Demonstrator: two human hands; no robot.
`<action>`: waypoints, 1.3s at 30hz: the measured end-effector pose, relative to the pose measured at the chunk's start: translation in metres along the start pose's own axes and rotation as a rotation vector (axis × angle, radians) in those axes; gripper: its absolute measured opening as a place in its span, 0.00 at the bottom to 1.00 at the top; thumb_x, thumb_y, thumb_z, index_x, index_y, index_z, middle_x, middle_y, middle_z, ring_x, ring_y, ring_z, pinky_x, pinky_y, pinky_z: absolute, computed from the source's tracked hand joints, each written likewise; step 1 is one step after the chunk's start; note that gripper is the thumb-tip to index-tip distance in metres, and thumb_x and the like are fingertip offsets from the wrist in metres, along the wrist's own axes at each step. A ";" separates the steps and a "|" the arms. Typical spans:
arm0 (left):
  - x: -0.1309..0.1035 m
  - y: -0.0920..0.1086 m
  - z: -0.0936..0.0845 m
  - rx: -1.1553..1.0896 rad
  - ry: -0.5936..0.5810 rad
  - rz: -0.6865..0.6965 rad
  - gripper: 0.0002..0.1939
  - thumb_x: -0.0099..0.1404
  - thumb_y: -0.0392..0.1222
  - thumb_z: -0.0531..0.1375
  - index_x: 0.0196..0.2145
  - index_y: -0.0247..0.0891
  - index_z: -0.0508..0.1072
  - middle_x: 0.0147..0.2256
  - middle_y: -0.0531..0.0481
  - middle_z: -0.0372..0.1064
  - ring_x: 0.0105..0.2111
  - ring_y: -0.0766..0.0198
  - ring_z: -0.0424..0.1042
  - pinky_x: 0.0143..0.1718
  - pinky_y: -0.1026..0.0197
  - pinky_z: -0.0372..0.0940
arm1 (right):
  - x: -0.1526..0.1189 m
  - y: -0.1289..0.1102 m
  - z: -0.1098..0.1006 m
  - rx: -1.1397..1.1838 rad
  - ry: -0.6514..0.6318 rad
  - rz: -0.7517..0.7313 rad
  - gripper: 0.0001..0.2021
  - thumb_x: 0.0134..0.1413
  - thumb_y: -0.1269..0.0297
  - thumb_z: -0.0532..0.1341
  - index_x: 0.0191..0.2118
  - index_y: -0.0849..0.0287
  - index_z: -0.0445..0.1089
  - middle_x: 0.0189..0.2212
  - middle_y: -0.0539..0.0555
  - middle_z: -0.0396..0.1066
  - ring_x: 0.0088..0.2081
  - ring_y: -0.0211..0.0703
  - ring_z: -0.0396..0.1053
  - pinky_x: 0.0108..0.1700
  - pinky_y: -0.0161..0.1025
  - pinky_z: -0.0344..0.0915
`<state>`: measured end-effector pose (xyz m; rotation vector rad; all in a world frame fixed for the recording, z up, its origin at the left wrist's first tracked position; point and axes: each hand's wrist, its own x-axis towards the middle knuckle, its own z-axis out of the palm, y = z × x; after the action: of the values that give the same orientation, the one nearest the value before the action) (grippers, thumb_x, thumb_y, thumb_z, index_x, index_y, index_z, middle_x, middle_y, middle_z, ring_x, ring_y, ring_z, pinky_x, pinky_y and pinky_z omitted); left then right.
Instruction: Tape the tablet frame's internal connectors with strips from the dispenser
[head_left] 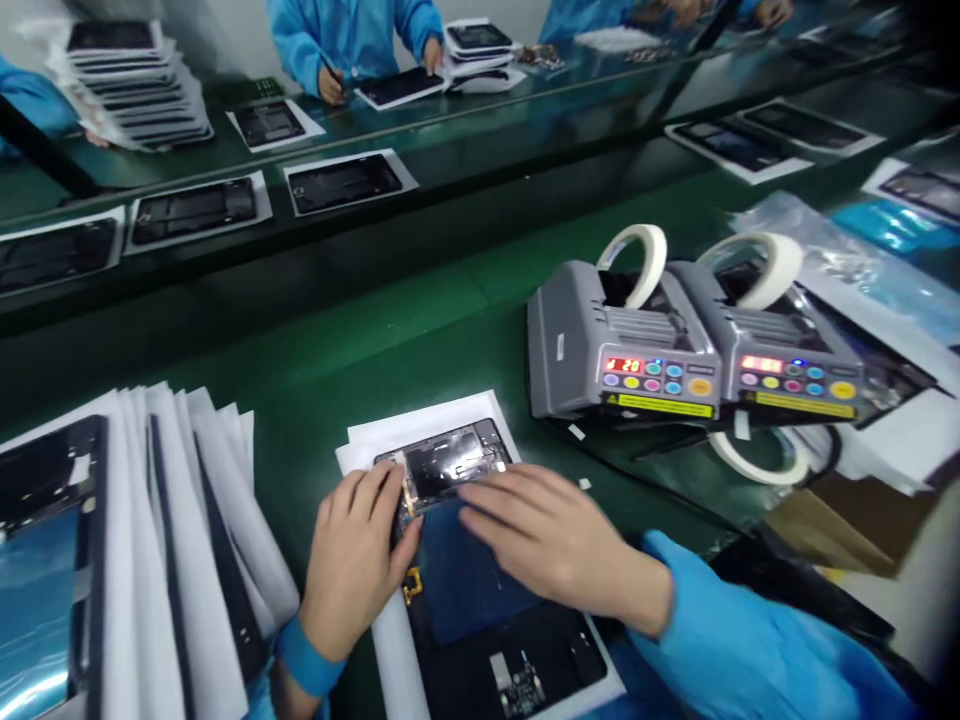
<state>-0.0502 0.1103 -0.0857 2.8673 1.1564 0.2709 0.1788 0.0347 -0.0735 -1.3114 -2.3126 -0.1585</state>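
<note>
An opened tablet, with its dark inner side up, lies on white paper sheets in front of me. My left hand rests at its left edge; the index finger and thumb are apart and touch the area by a small white strip and an orange flex cable. Across the upper part, near a shiny black panel, my right hand lies with fingers stretched out. Its fingertips touch or hover just over the surface; I cannot tell which. Below them is a dark blue sheet.
Two grey tape dispensers with lit displays stand at right, white tape rolls on top. A stack of tablets interleaved with paper leans at left. Beyond, a raised bench carries more tablets; co-workers in blue sleeves sit there.
</note>
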 end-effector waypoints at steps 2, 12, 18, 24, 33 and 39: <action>0.000 0.000 0.000 0.011 -0.009 0.008 0.22 0.68 0.45 0.54 0.58 0.36 0.63 0.54 0.40 0.65 0.51 0.46 0.63 0.46 0.48 0.63 | -0.035 0.014 -0.019 -0.134 0.213 0.187 0.15 0.56 0.75 0.60 0.50 0.61 0.68 0.44 0.57 0.72 0.45 0.45 0.69 0.47 0.43 0.68; 0.002 0.001 0.000 0.026 0.042 0.015 0.21 0.69 0.45 0.53 0.56 0.36 0.65 0.52 0.40 0.66 0.50 0.47 0.64 0.47 0.48 0.63 | -0.078 0.059 -0.027 -0.471 0.301 0.405 0.27 0.53 0.72 0.64 0.59 0.62 0.61 0.42 0.60 0.71 0.40 0.49 0.70 0.42 0.44 0.68; 0.003 0.001 0.001 0.026 0.061 0.027 0.20 0.69 0.44 0.53 0.56 0.35 0.64 0.52 0.39 0.65 0.49 0.47 0.63 0.46 0.48 0.62 | -0.077 0.059 -0.023 -0.451 0.308 0.407 0.19 0.53 0.71 0.64 0.52 0.63 0.67 0.42 0.61 0.70 0.41 0.50 0.70 0.41 0.44 0.68; 0.003 0.000 0.000 0.015 0.062 0.037 0.20 0.69 0.43 0.53 0.57 0.35 0.63 0.51 0.39 0.65 0.49 0.47 0.63 0.46 0.48 0.62 | -0.079 0.060 -0.022 -0.400 0.340 0.424 0.19 0.53 0.72 0.64 0.52 0.59 0.67 0.44 0.59 0.70 0.42 0.50 0.70 0.43 0.45 0.69; 0.003 0.000 0.000 0.005 0.049 0.034 0.20 0.69 0.43 0.53 0.57 0.35 0.63 0.51 0.40 0.65 0.50 0.47 0.62 0.46 0.49 0.61 | -0.081 0.063 -0.019 -0.409 0.367 0.409 0.28 0.50 0.74 0.65 0.58 0.61 0.63 0.42 0.60 0.71 0.40 0.51 0.70 0.40 0.45 0.70; 0.002 0.000 0.000 0.004 0.044 0.033 0.21 0.69 0.43 0.53 0.57 0.35 0.62 0.52 0.39 0.64 0.50 0.47 0.62 0.46 0.49 0.61 | -0.080 0.065 -0.018 -0.428 0.373 0.409 0.29 0.50 0.74 0.65 0.59 0.58 0.62 0.41 0.58 0.71 0.39 0.50 0.71 0.39 0.45 0.70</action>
<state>-0.0485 0.1118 -0.0851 2.9000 1.1181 0.3348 0.2733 0.0013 -0.1028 -1.7554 -1.7125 -0.7241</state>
